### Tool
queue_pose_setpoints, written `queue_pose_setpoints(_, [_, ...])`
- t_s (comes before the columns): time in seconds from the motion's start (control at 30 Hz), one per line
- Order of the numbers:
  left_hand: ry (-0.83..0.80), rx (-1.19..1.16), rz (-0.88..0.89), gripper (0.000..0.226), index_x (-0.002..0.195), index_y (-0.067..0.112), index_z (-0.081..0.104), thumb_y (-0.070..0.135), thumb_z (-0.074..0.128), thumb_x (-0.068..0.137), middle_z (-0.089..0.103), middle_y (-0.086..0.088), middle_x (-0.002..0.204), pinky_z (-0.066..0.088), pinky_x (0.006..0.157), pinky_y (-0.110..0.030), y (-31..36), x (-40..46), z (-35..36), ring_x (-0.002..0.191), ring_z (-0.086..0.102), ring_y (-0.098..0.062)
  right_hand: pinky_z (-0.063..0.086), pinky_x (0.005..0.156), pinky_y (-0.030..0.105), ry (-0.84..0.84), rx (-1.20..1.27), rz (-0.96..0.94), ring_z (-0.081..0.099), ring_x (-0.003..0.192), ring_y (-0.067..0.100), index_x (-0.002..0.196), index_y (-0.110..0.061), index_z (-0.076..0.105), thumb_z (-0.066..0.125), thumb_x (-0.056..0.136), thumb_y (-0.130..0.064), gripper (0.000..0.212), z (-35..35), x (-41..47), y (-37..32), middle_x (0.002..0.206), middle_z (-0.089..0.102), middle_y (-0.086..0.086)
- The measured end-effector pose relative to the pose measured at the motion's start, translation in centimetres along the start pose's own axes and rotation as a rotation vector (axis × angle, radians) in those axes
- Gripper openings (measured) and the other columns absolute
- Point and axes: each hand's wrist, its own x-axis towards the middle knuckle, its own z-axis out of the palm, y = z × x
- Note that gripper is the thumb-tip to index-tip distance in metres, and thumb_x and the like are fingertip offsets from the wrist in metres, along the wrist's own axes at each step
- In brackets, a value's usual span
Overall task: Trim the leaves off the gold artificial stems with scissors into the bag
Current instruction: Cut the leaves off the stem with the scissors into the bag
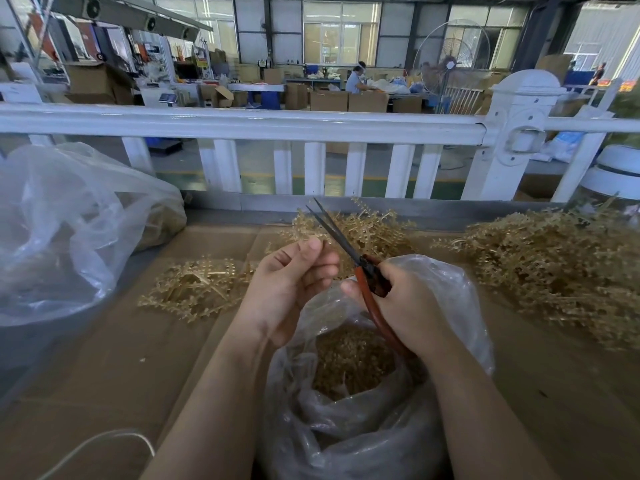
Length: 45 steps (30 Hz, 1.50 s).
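1. Fingers [313, 252] of the left hand [287, 285] are curling inward, thumb meeting fingertips as if pinching something small; can't tell whether a stem piece is actually in there, nothing gold is showing clearly between them.
2. Right hand [405, 306] is gripping the red handles of the scissors [349, 251], fingers wrapped round them; blades are pointing up and away, slightly parted, crossing just beside the left fingertips.
3. Both hands are hovering over the open mouth of the clear bag [363, 393], which is already holding a heap of gold clippings.
4. Gold stems are lying in three lots on the cardboard-covered worktop [121, 358]: a small flat pile [197, 289] left of the hands, a clump [367, 230] behind the scissors, a big heap [561, 268] on the right.
5. Second plastic bag [62, 233] is sitting far left.
6. Judgement: mid-cycle, between cuts or finishing a last snip. Next move is likely needing a fresh stem from a pile, held over the bag so the leaves drop in.
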Motion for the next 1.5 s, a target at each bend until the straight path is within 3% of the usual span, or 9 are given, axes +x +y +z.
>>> queue_pose_setpoints(0.17, [0.073,0.049,0.093,0.016,0.083,0.007,0.069,0.023,0.067,0.079,0.074,-0.005,0.077,0.056,0.067,-0.02,-0.1,0.1,0.2,0.068,0.069,-0.009,0.047,0.064,0.022,0.002,0.02,-0.029,0.064,0.078,-0.009,0.088,-0.04,0.061,0.055,0.065,-0.089,0.055,0.0,-0.1,0.1,0.085,0.068,-0.03])
queue_pose_setpoints(0.33, [0.081,0.166,0.195,0.014,0.077,0.009,0.067,0.015,0.063,0.089,0.071,-0.003,0.074,0.056,0.073,-0.021,-0.5,0.3,0.1,0.069,0.065,-0.01,0.041,0.061,0.014,0.028,-0.065,-0.082,0.059,0.084,-0.013,0.09,-0.043,0.056,0.05,0.065,-0.093,0.056,-0.1,-0.2,0.1,0.091,0.062,-0.036])
queue_pose_setpoints(0.43, [0.092,0.225,0.235,0.016,0.081,0.006,0.066,0.008,0.059,0.095,0.068,-0.001,0.07,0.055,0.074,-0.022,-0.7,0.4,-0.1,0.067,0.061,-0.01,0.038,0.055,0.009,0.034,-0.16,-0.104,0.058,0.08,-0.012,0.091,-0.042,0.054,0.056,0.072,-0.084,0.046,-0.1,-0.2,0.4,0.081,0.063,-0.027])
queue_pose_setpoints(0.63, [0.14,0.322,0.297,0.02,0.086,0.006,0.069,0.001,0.055,0.098,0.067,0.001,0.067,0.054,0.07,-0.02,-0.9,0.5,-0.4,0.067,0.061,-0.009,0.039,0.059,0.011,0.093,-0.266,-0.165,0.057,0.074,-0.004,0.09,-0.036,0.056,0.047,0.071,-0.088,0.057,0.0,-0.3,0.5,0.079,0.06,-0.022])
queue_pose_setpoints(1.03, [0.103,0.339,0.303,0.013,0.089,0.0,0.068,0.005,0.058,0.096,0.066,-0.003,0.071,0.053,0.076,-0.026,-0.9,0.4,-0.7,0.071,0.061,-0.013,0.036,0.059,0.007,0.19,-0.322,-0.224,0.053,0.074,-0.013,0.089,-0.042,0.053,0.046,0.072,-0.09,0.051,-0.1,-0.5,0.5,0.076,0.055,-0.031])
queue_pose_setpoints(1.2, [0.082,0.174,0.214,0.01,0.089,0.004,0.066,0.009,0.058,0.093,0.072,-0.004,0.079,0.054,0.08,-0.026,-0.8,0.3,-0.3,0.076,0.067,-0.013,0.039,0.061,0.01,0.159,-0.291,-0.211,0.055,0.075,-0.009,0.085,-0.047,0.045,0.048,0.072,-0.089,0.044,0.1,-0.4,0.5,0.078,0.056,-0.03])
queue_pose_setpoints(1.33, [0.061,0.155,0.171,0.014,0.092,0.01,0.067,0.021,0.06,0.087,0.074,-0.008,0.104,0.049,0.1,-0.044,-0.2,0.0,-0.1,0.1,0.069,-0.019,0.036,0.062,0.007,0.173,-0.289,-0.218,0.052,0.076,-0.013,0.087,-0.045,0.048,0.052,0.074,-0.086,0.043,0.0,-0.5,0.5,0.079,0.055,-0.031])
queue_pose_setpoints(1.5, [0.123,0.284,0.191,0.023,0.083,0.018,0.072,0.01,0.056,0.098,0.074,-0.008,0.099,0.044,0.104,-0.051,-0.3,0.0,0.0,0.097,0.066,-0.02,0.034,0.061,0.006,0.164,-0.302,-0.247,0.052,0.075,-0.01,0.09,-0.04,0.053,0.049,0.074,-0.087,0.05,0.0,-0.5,0.3,0.081,0.057,-0.028])
